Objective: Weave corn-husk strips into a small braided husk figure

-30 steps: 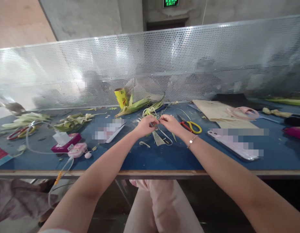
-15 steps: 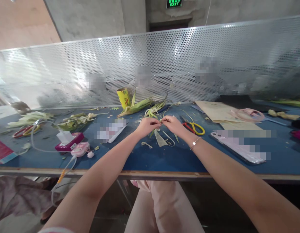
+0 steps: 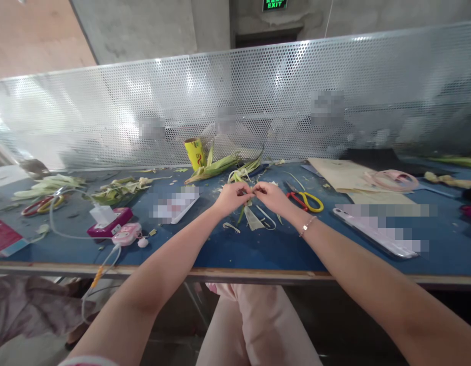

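Two bare hands are meeting over the bench (image 3: 281, 251), the left hand (image 3: 234, 198) and the right hand (image 3: 272, 197) facing each other with fingertips nearly touching. Both sets of fingers are closing together in a pinch, apparently on one husk bundle (image 3: 240, 176), though the gripped part is hiding behind them. Its long axis is running roughly away from the person: pale loose ends are pointing toward the mesh panel (image 3: 174, 112), and green tips are showing on the near side. Whether these join under the fingers, I cannot tell.

One pale husk scrap (image 3: 253, 218) is lying just below the hands, its wide end facing the person. One larger corn husk (image 3: 216, 168) is resting behind them, slanting up to the right, beside one yellow tube (image 3: 195, 154). Two pairs of scissors are lying about: one (image 3: 295, 194) near the right hand, another (image 3: 48, 203) well off to the left.
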A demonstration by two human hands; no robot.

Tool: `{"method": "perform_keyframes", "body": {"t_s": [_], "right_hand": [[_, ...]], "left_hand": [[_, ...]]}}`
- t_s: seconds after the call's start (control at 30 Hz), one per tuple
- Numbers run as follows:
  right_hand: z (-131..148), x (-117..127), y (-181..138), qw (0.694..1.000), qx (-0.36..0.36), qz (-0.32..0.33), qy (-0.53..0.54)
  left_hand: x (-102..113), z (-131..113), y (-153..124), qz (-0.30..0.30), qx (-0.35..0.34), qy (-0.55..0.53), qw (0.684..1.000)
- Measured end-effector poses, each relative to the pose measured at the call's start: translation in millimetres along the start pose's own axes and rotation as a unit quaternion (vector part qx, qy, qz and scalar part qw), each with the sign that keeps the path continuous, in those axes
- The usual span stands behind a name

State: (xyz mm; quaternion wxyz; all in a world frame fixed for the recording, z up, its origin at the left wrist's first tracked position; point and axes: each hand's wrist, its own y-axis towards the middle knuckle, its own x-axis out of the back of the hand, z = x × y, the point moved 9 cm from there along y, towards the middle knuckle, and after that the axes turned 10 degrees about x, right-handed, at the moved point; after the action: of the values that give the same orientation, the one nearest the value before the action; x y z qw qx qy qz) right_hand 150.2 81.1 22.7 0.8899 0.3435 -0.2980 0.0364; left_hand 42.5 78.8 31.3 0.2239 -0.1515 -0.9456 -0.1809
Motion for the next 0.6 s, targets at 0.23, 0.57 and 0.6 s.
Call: {"method": "perform_keyframes", "body": {"t_s": [0.23, 0.57, 0.6], "right_hand": [[7, -1, -1, 1.0, 0.003, 0.008, -0.004], [20, 9, -2, 0.998, 0.064, -0.005, 0.007], [24, 11, -2, 0.997, 0.08, -0.01, 0.002]], "left_hand": [[12, -2, 2, -0.071, -0.02, 0.018, 0.997], [19, -10, 4, -0.103, -0.055, 0.101, 0.988], [18, -11, 4, -0.101, -0.063, 0.111, 0.987]]}}
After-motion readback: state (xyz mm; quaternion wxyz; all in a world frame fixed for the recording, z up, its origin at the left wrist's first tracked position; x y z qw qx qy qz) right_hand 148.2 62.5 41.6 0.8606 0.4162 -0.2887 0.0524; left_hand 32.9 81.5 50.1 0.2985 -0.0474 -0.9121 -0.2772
